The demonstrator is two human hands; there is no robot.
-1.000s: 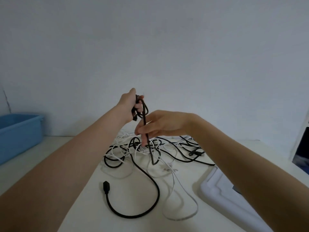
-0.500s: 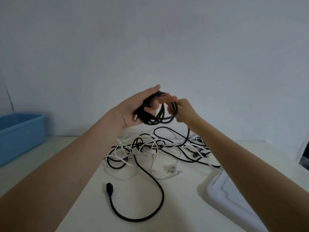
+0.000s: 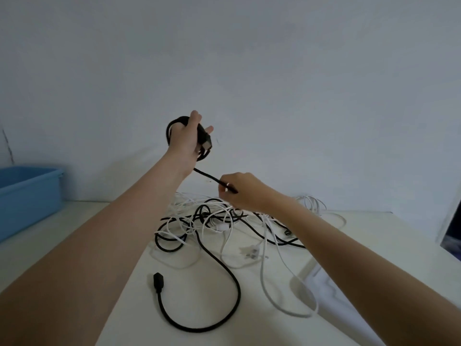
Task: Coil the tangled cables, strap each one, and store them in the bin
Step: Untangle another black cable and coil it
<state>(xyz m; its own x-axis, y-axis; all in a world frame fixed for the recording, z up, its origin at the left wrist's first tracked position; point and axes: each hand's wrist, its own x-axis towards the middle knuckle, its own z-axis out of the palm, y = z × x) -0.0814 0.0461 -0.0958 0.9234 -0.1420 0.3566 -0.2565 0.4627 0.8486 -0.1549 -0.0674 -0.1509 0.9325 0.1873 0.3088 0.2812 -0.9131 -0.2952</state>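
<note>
Left hand (image 3: 185, 138) gripping black cable coil (image 3: 203, 141); right hand (image 3: 243, 189) pinching its tail. Tangled cables (image 3: 212, 221) on desk (image 3: 119, 308), blue bin (image 3: 30, 193) far left. No legible writing.

Plain pale wall (image 3: 299, 83), seemingly white table (image 3: 119, 320)

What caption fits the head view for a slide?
Left hand holds a black coil up; right hand pinches its trailing end above the cable tangle.
</note>
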